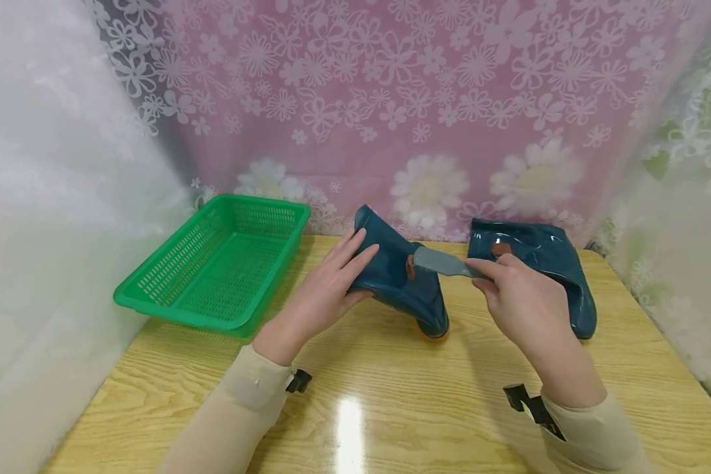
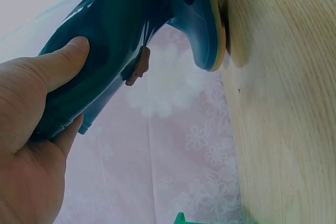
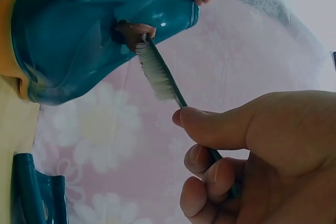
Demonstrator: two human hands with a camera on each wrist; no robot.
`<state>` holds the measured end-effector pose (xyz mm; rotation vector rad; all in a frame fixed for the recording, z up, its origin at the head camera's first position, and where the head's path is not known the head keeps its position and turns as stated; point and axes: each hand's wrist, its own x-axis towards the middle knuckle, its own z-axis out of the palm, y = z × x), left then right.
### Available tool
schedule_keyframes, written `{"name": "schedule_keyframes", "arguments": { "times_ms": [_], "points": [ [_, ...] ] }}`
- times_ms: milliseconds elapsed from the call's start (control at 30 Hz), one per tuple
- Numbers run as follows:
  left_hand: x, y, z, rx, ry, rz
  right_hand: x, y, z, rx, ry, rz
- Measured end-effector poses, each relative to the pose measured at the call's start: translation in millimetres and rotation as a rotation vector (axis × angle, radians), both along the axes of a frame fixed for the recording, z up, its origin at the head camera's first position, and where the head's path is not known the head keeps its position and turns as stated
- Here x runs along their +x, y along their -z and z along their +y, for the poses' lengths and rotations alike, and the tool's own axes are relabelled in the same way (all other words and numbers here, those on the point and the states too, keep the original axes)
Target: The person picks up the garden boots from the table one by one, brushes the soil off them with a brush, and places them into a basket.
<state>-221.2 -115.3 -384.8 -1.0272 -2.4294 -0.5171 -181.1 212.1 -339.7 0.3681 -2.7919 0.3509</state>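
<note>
My left hand (image 1: 316, 289) grips the shaft of a dark teal rubber boot (image 1: 382, 253) near its top, thumb on one side and fingers on the other. The boot is tilted, its orange sole (image 2: 219, 22) down by the tabletop. On its shaft sits a brown, mud-like patch (image 3: 135, 32). My right hand (image 1: 530, 306) pinches the grey handle of a scrub brush (image 1: 441, 261). In the right wrist view, the tip of the white bristles (image 3: 156, 74) meets the brown patch. A matching boot (image 1: 536, 247) lies on its side behind my right hand, with another brown patch (image 1: 500, 249).
A green plastic basket (image 1: 272, 280) with slotted walls stands at the left of the wooden table (image 1: 403, 408). A pink flowered curtain (image 1: 343, 145) hangs behind the table, and pale sheeting (image 1: 53, 197) encloses the left side.
</note>
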Motion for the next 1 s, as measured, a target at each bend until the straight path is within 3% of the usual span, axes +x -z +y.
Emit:
{"name": "schedule_keyframes", "arguments": {
  "times_ms": [633, 1000],
  "points": [
    [-0.4, -0.5, -1, 0.000, 0.001, -0.042, -2.6, -5.1, 16, 0.015, 0.041, 0.000],
    [-0.5, -0.2, 0, -0.003, 0.000, -0.030, -4.9, -1.5, 4, -0.057, -0.072, -0.058]
  ]
}}
